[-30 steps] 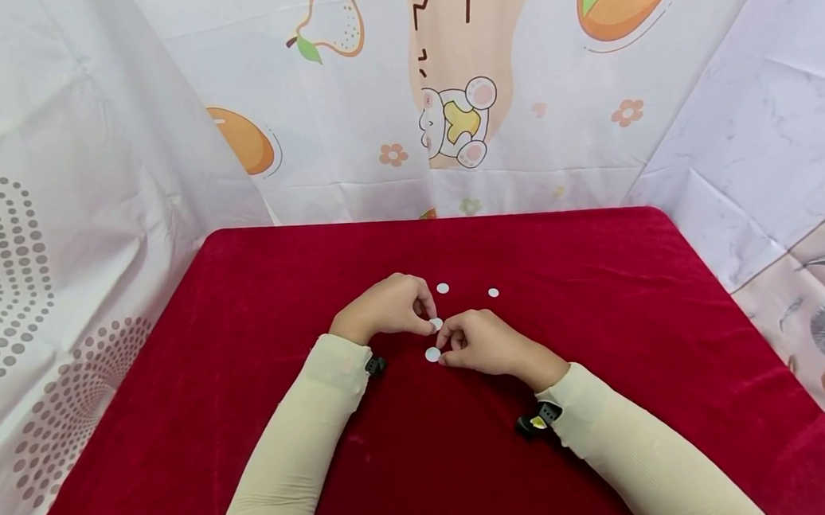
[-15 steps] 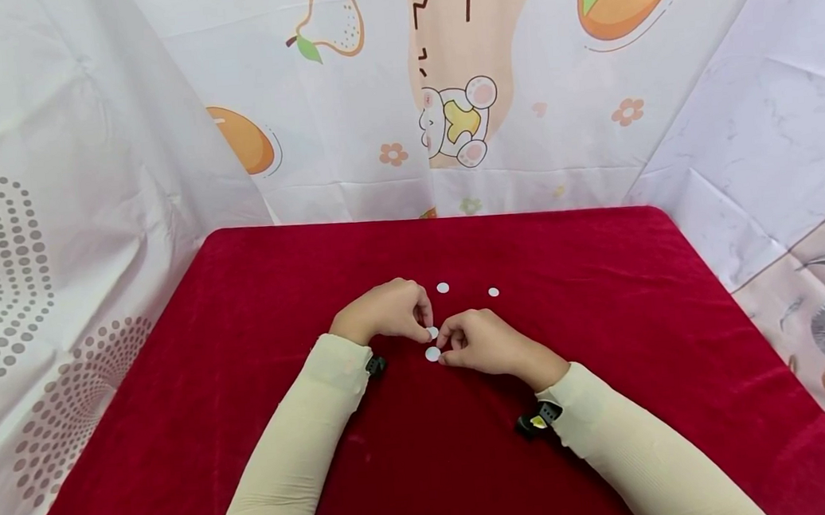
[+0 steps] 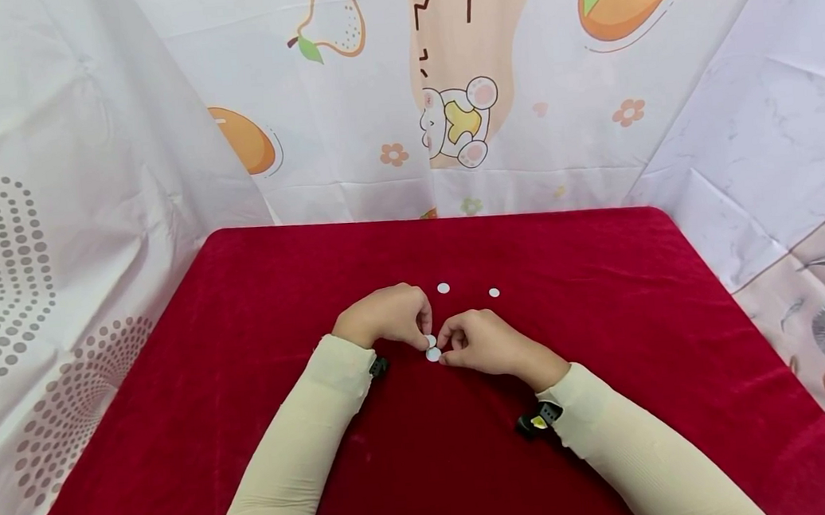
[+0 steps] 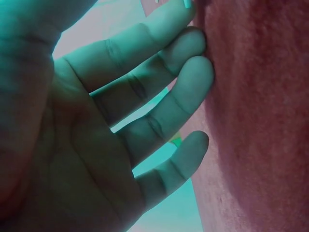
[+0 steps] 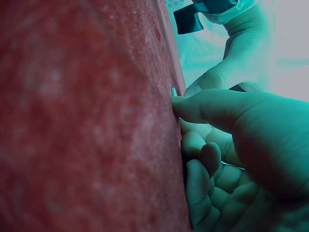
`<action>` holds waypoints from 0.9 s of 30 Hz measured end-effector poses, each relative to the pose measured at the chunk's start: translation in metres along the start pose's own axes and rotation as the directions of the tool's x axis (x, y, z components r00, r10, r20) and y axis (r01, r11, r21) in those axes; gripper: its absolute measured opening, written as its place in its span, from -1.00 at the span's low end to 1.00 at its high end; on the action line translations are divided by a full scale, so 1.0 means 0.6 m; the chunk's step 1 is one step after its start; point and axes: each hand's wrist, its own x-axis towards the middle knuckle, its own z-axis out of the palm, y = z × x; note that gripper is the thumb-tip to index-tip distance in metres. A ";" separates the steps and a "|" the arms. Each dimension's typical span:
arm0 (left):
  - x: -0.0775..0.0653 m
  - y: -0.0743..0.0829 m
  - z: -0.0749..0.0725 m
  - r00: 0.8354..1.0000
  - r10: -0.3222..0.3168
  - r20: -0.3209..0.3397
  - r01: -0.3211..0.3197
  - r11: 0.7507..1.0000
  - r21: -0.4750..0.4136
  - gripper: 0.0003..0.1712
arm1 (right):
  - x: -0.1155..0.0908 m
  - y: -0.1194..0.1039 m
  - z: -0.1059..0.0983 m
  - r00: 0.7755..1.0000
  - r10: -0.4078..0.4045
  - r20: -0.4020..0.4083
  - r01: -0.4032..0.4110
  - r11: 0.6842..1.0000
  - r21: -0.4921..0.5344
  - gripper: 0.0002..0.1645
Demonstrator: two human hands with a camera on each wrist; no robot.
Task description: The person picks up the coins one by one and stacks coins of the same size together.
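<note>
In the head view, my left hand pinches a small white disc between thumb and index finger. Directly in front of it lies a second white round disc, and the two appear to touch or slightly overlap. My right hand has thumb and index finger at the right edge of that second disc, holding it on the cloth. The right wrist view shows a thin pale disc edge at the right thumb tip. Only a sliver of disc shows by the left index fingertip.
Two more white discs lie farther back, one behind the hands and a smaller-looking disc to the right. A red velvety cloth covers the table. Printed white curtains stand behind and at the sides.
My left hand has drawn its disc toward the body, down to the disc at the right hand. The right hand and the two back discs stay where they were.
</note>
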 end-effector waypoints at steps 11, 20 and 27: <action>-0.002 0.018 0.001 0.999 -0.038 0.016 0.037 0.998 0.045 -0.81 | 0.000 0.001 -0.001 1.000 -0.012 0.001 0.012 1.000 0.015 -0.90; -0.003 0.020 0.004 0.998 -0.056 0.009 0.056 0.997 0.059 -0.80 | -0.002 0.000 -0.002 1.000 -0.019 -0.003 0.019 1.000 0.016 -0.90; -0.001 0.022 0.006 0.999 -0.045 0.005 0.044 0.993 0.105 -0.77 | -0.003 -0.001 -0.002 1.000 -0.023 -0.007 0.023 1.000 0.014 -0.89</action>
